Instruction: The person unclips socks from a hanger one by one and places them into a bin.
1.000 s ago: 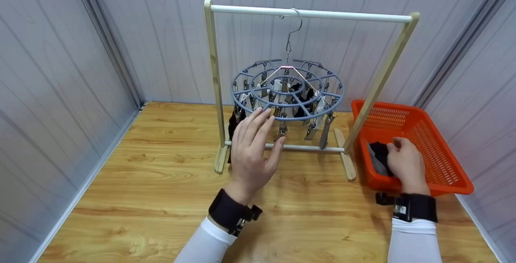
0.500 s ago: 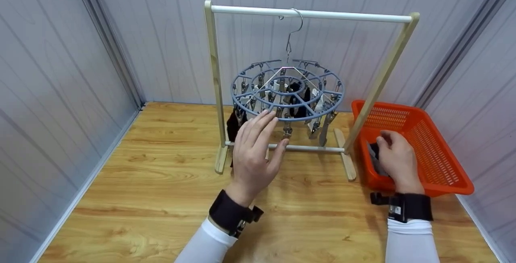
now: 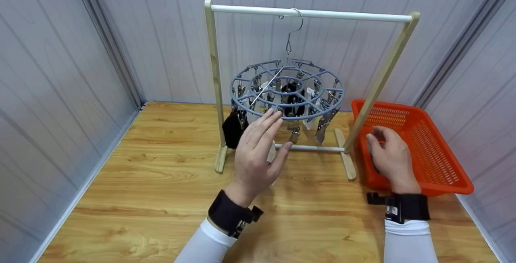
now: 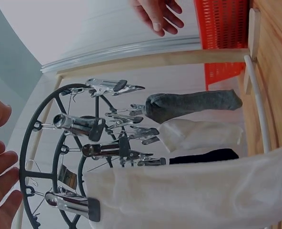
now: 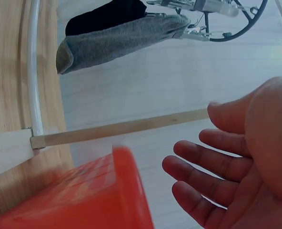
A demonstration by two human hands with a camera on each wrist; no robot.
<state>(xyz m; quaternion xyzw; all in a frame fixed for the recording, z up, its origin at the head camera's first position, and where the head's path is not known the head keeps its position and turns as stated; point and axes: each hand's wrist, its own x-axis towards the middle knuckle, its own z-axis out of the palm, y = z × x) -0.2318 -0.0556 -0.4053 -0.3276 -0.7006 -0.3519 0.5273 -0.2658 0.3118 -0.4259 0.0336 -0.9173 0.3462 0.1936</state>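
Note:
A round grey clip hanger (image 3: 286, 106) hangs by its metal hook from the rack's top bar. Socks dangle from its clips: a black one (image 3: 235, 130) at the left, and a large white one (image 4: 188, 191) and a grey one (image 4: 193, 106) in the left wrist view. My left hand (image 3: 256, 154) is at the hanger's front rim, its fingers straight and gripping nothing. Over the left side of the orange basket (image 3: 439, 146) is my right hand (image 3: 391, 154). Its fingers are loosely bent with nothing between them in the right wrist view. It hides most of the grey and black cloth in the basket.
The rack's wooden right post (image 3: 381, 81) stands between hanger and basket. A white lower bar (image 3: 310, 148) joins the rack's feet close above the wood-look surface (image 3: 153, 198). Panelled walls (image 3: 169, 45) enclose the back and sides.
The hanger has turned, bringing the black sock out at the left and shifting the front clips rightward. My right hand has moved left over the basket. My left hand has shifted slightly right.

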